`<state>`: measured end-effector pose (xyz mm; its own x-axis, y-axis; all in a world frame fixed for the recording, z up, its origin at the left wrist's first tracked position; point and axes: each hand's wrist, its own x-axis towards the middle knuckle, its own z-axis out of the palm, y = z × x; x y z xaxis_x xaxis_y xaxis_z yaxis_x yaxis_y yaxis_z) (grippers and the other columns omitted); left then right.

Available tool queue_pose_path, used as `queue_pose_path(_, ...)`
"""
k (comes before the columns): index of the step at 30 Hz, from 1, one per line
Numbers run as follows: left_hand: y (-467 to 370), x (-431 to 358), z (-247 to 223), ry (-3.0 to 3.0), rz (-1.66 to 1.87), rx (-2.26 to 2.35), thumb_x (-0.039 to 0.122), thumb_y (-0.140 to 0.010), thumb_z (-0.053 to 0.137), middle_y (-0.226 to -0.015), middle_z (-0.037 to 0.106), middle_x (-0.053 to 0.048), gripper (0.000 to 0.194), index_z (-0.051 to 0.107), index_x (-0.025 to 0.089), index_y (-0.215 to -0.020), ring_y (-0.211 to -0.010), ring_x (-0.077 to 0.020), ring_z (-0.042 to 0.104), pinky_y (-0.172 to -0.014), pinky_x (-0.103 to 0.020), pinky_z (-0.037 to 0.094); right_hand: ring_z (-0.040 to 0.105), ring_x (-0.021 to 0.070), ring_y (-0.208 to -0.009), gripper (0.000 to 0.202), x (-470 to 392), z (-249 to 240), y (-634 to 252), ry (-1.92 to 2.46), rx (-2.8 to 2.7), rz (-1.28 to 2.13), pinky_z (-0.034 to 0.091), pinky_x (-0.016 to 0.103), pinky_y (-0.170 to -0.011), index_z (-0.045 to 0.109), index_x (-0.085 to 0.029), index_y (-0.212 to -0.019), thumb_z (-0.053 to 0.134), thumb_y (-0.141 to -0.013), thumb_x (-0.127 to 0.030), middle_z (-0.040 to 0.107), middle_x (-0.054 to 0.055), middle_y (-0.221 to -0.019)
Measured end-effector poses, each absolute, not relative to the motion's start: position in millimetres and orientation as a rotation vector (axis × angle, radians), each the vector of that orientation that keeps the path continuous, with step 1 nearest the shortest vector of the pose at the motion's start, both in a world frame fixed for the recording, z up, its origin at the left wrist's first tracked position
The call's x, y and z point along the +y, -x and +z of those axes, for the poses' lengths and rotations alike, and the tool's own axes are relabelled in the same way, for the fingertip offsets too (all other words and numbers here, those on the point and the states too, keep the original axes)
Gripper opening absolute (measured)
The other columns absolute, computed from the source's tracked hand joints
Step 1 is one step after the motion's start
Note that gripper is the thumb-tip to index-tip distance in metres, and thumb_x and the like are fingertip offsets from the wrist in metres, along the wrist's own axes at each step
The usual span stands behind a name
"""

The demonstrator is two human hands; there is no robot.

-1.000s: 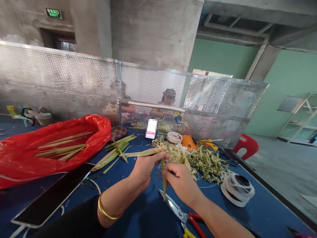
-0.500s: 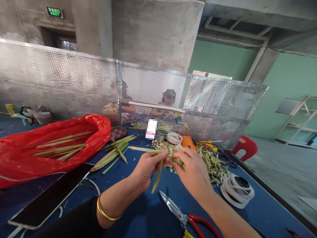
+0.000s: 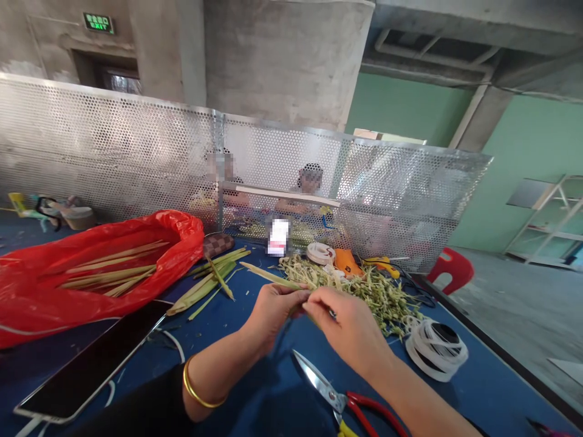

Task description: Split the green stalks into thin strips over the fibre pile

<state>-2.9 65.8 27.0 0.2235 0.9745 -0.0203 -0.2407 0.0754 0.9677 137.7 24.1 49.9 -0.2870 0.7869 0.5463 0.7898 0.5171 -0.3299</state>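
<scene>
Pinched between the fingertips of my left hand [image 3: 272, 312] is a long, pale green leaf strip [image 3: 266, 276]. Its free end points up and to the left over the blue table. My right hand [image 3: 350, 321] meets the left one at the strip, thumb and fingers pressed together on it; the fingers hide that part. Just beyond my hands lies a heap of pale green plant scraps [image 3: 380, 297]. Scissors [image 3: 319, 377] with red and yellow handles rest on the table below my hands, blades partly apart. More green leaf strips [image 3: 200, 288] lie to the left.
At left sits a red plastic bag [image 3: 182, 227] holding strips, beside a dark-screened tablet [image 3: 98, 358]. White tape rolls [image 3: 437, 352] stand right. A phone [image 3: 278, 237] leans near the perforated metal screen [image 3: 282, 145]; two people sit behind it. An orange packet [image 3: 347, 262] lies nearby.
The strip end that hung down below my hands no longer shows there. My right hand has shifted left, and its fingers now press close against the left fingertips.
</scene>
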Motion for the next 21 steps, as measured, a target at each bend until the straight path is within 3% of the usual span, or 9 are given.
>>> queue_pose_path(4,3.6,60.5,31.1,-1.274,0.887,0.865,0.024,-0.064,0.070,-0.056,0.066,-0.002,0.011,0.074,0.014,-0.065,-0.046,-0.0087,0.052,-0.051,-0.020,0.043,0.058,0.0145,-0.069,0.011,29.3,60.7,-150.5,1.256,-1.932,0.044,0.044,0.026,-0.065,0.066,-0.021,-0.082,0.057,-0.084,-0.026,0.062,0.002,-0.077)
queue_pose_path(8,-0.9,49.7,34.6,-1.351,0.630,0.873,0.017,-0.061,0.066,-0.055,0.067,-0.002,0.007,0.072,0.016,-0.057,-0.044,-0.0108,0.055,-0.050,-0.022,0.045,0.055,0.0128,-0.059,0.009,35.2,56.9,-148.9,1.327,-1.912,0.529,0.044,0.025,-0.055,0.067,-0.020,-0.081,0.064,-0.077,-0.028,0.058,-0.001,-0.066)
queue_pose_path(11,-3.4,44.6,36.6,-1.400,0.549,0.913,0.018,-0.062,0.066,-0.050,0.064,-0.001,0.010,0.069,0.016,-0.052,-0.042,-0.0112,0.055,-0.049,-0.023,0.045,0.048,0.0104,-0.051,0.011,36.8,51.2,-141.8,1.393,-1.878,0.755,0.037,0.022,-0.046,0.061,-0.019,-0.071,0.068,-0.071,-0.027,0.050,-0.005,-0.056)
queue_pose_path(16,-4.0,46.1,33.0,-1.424,0.525,0.928,0.021,-0.065,0.064,-0.050,0.064,-0.003,0.015,0.067,0.015,-0.052,-0.041,-0.0123,0.056,-0.046,-0.023,0.045,0.040,0.0082,-0.048,0.012,38.5,45.8,-137.6,1.401,-1.885,0.747,0.030,0.021,-0.043,0.054,-0.019,-0.068,0.066,-0.070,-0.023,0.042,-0.007,-0.054)
queue_pose_path(21,-5.8,47.7,25.0,-1.389,0.524,0.935,0.026,-0.065,0.067,-0.046,0.062,-0.002,0.017,0.066,0.015,-0.052,-0.037,-0.0121,0.054,-0.041,-0.023,0.042,0.038,0.0082,-0.049,0.016,38.9,47.0,-142.1,1.329,-1.921,0.712,0.031,0.021,-0.046,0.048,-0.019,-0.063,0.059,-0.075,-0.021,0.039,-0.007,-0.054)
